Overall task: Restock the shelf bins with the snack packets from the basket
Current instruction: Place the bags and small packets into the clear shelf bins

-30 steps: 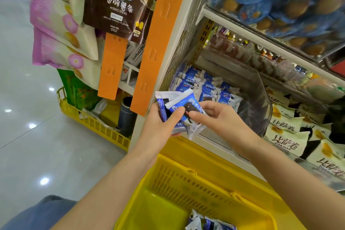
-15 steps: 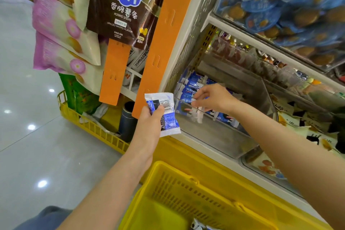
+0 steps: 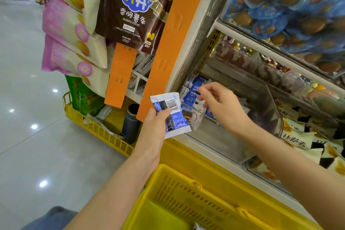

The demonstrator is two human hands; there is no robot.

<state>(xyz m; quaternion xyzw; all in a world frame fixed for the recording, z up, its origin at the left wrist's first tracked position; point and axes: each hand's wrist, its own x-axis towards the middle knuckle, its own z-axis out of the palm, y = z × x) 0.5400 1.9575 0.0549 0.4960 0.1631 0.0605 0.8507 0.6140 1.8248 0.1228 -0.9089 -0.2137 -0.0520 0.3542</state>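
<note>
The person's left hand point(image 3: 155, 123) grips a blue-and-white snack packet point(image 3: 172, 110), barcode side up, beside the lower end of the orange strip point(image 3: 164, 52) and above the yellow basket point(image 3: 179, 175). To its right, the right hand point(image 3: 224, 108) hovers over the clear shelf bin point(image 3: 268, 102), fingers loosely bent and holding nothing. Matching packets point(image 3: 192, 91) lie piled at the bin's left end.
</note>
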